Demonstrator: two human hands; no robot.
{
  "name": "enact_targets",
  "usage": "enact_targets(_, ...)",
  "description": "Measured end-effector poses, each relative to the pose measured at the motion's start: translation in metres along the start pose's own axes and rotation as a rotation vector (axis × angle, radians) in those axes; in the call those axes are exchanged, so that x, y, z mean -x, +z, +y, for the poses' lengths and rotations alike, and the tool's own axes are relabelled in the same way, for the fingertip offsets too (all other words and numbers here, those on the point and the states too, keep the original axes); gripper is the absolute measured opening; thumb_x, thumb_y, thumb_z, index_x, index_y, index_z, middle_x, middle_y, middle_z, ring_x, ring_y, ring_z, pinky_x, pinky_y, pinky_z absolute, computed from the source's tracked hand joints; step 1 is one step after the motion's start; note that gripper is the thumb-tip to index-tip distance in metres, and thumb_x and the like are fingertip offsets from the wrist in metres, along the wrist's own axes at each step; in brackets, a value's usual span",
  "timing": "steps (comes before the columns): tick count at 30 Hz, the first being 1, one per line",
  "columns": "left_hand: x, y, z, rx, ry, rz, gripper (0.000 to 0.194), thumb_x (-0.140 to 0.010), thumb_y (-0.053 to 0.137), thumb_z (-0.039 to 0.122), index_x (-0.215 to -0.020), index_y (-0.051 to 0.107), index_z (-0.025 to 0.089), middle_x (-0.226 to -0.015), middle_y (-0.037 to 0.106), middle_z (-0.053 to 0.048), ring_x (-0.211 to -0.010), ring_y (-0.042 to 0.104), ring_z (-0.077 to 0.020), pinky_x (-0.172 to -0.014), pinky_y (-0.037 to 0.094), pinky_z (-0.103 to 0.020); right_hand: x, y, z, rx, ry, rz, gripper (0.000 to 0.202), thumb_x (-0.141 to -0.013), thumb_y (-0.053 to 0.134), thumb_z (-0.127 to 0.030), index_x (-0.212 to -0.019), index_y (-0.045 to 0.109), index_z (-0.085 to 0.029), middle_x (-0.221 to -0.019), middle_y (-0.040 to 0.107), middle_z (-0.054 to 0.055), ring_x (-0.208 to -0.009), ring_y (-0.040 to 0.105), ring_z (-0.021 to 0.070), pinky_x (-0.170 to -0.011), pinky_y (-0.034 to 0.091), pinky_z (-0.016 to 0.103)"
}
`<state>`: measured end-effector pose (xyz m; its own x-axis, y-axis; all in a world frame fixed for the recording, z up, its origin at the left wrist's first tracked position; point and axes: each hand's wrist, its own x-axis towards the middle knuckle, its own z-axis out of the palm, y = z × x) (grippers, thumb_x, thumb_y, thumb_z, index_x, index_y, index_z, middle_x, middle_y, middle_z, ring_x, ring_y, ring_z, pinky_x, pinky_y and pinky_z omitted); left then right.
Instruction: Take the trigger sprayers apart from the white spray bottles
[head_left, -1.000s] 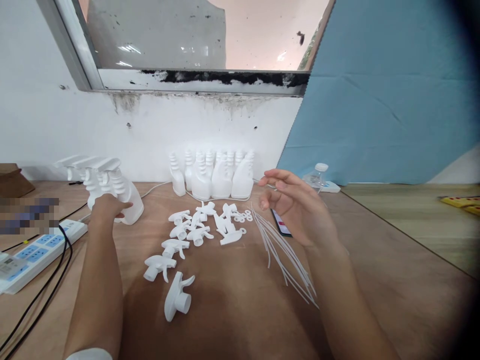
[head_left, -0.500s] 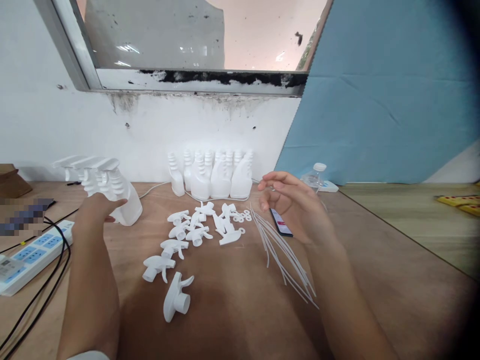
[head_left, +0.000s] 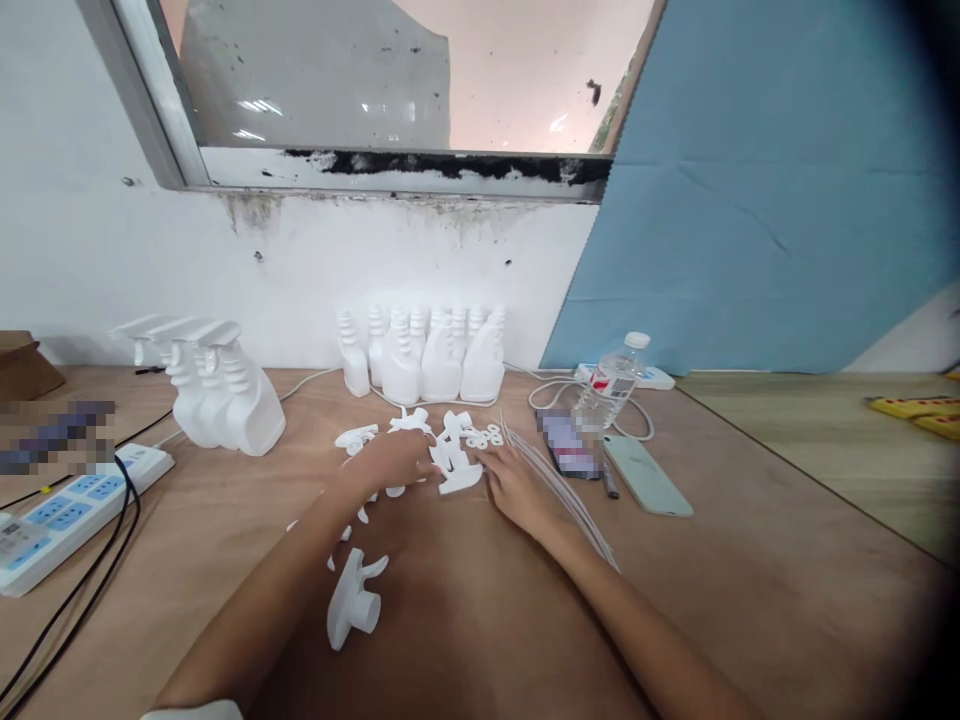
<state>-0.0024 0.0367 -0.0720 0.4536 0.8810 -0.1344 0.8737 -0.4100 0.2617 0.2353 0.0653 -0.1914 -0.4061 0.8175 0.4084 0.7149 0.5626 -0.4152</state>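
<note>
My left hand [head_left: 397, 458] reaches over the white spray heads, its fingertips at a small white part [head_left: 444, 452] in the middle of the pile; what they pinch is too small to make out. On the other side, my right hand [head_left: 511, 482] has its fingertips by the small white rings [head_left: 484, 436], beside a white spray head [head_left: 460, 479]. Thin white tubes [head_left: 559, 480] lie just right of this hand. Nearest to me, a larger-looking spray head [head_left: 355, 600] rests on the table. Several others are partly hidden under my left arm.
White bottles [head_left: 442, 365] stand by the wall, and bottles with spray heads [head_left: 225, 400] at the left. A power strip [head_left: 82, 510] lies far left. A water bottle [head_left: 611, 385], a phone [head_left: 570, 445] and a pale green phone [head_left: 647, 475] are at the right.
My left hand has left the bottles with spray heads and moved right to the loose parts. My right hand has come down and left beside the rings.
</note>
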Motion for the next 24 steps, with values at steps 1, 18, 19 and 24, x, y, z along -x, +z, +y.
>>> enact_targets(1,-0.011,0.014,0.003,-0.039,0.004,0.051,0.039,-0.083,0.054,0.047,-0.109,0.063,0.019,-0.115,0.065,-0.011,-0.104,0.059,-0.0273,-0.083,0.046,-0.035,0.003,0.003,0.001,0.031,-0.015,-0.004,0.039,-0.08,0.041,-0.002,-0.109,0.064,-0.016,-0.111,0.06,0.012,-0.107,0.051,0.0238,-0.094,0.04,0.039)
enact_targets(18,-0.028,0.088,-0.007,-0.059,0.086,0.382,0.034,-0.086,0.055,0.047,-0.095,0.062,0.016,-0.093,0.067,-0.009,-0.096,0.058,-0.0258,-0.086,0.039,-0.04,0.0,0.007,0.006,-0.174,0.027,0.094,0.017,-0.081,0.047,-0.007,-0.075,0.058,-0.018,-0.077,0.053,0.003,-0.073,0.051,0.0164,-0.068,0.039,0.026)
enact_targets(19,-0.026,0.091,-0.007,-0.034,0.101,0.396,0.034,-0.086,0.056,0.047,-0.096,0.062,0.016,-0.094,0.067,-0.009,-0.096,0.058,-0.0256,-0.087,0.039,-0.04,0.0,0.007,0.006,-0.176,0.029,0.097,0.017,-0.081,0.048,-0.008,-0.074,0.059,-0.018,-0.076,0.053,0.002,-0.071,0.051,0.0159,-0.067,0.039,0.026)
enact_targets(24,-0.021,0.097,-0.009,0.08,0.222,0.469,0.03,-0.084,0.059,0.044,-0.101,0.062,0.018,-0.096,0.064,-0.007,-0.096,0.056,-0.023,-0.086,0.041,-0.037,-0.001,0.004,0.006,-0.198,0.028,0.118,0.016,-0.082,0.051,-0.011,-0.073,0.062,-0.018,-0.071,0.06,0.001,-0.067,0.055,0.0152,-0.065,0.042,0.026)
